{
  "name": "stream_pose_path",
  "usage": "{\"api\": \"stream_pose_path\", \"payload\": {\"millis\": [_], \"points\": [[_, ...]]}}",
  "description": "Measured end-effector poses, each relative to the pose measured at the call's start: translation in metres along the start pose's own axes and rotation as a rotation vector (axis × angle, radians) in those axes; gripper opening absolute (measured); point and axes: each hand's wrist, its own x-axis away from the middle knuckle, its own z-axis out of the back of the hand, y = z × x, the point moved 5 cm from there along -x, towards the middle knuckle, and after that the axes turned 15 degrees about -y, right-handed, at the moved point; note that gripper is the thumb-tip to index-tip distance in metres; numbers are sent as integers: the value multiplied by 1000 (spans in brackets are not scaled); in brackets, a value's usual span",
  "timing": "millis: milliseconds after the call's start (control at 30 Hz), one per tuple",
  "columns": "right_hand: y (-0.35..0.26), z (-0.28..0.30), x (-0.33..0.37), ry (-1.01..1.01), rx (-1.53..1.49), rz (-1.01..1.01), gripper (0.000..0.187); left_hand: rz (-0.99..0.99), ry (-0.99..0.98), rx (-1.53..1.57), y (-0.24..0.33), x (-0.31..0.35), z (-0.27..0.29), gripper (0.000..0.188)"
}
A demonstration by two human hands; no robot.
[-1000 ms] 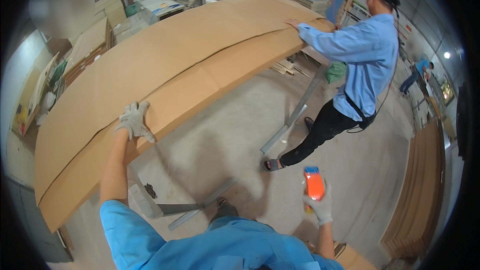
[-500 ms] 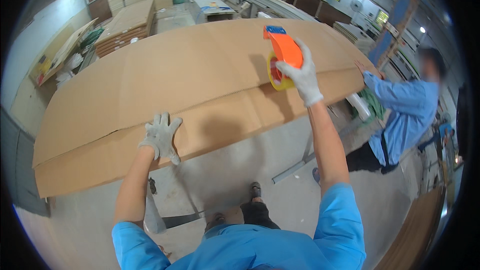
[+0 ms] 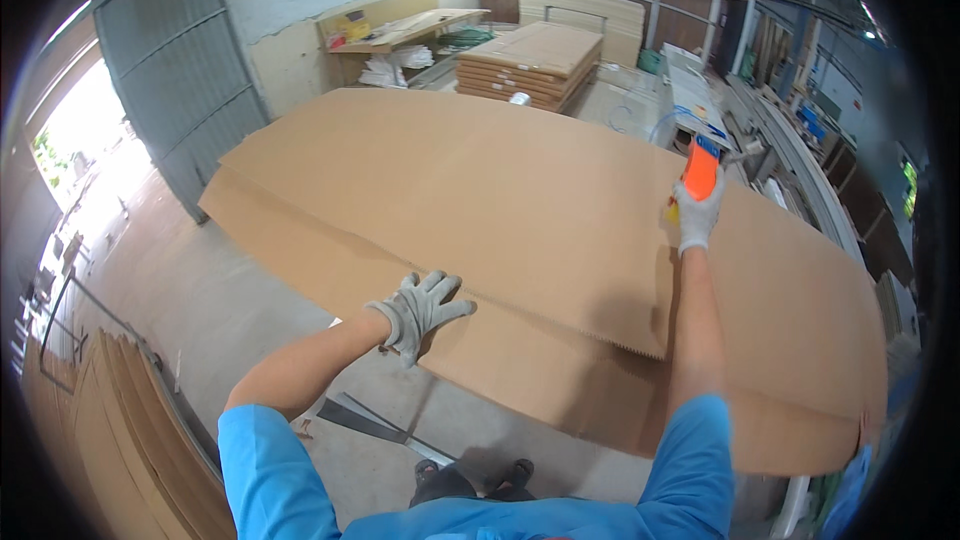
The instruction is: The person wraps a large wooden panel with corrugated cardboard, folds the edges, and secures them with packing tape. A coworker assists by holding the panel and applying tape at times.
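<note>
A long sheet of brown cardboard is folded over a wide flat panel, its overlapping edge running lengthwise along the near side. My left hand, in a grey work glove, rests with fingers spread on the cardboard near that edge. In my gloved right hand is an orange tape dispenser with a blue end, raised above the right part of the cardboard. A bit of its yellow tape roll shows beside the glove; the rest is hidden behind my fingers.
Stacked boards stand beyond the panel, beside a shelf with loose items. Brown sheets lean at the lower left. A grey metal door is at far left. At lower right, a co-worker's blue sleeve shows at the panel's end.
My view has swung left, bringing the door and leaning sheets into sight. The co-worker has mostly left the picture. The tape dispenser stays in my right hand, and my left remains on the cardboard.
</note>
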Motion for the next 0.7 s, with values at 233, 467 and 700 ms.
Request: {"api": "stream_pose_path", "payload": {"millis": [233,467,700], "points": [[29,-28,54,25,100,76,84,155,-14,30,31,0,5,114],[39,-39,54,11,205,36,93,-433,507,128,187,-43,52,109],[31,-35,58,66,131,42,91,-467,372,7,198,-65,75,115]]}}
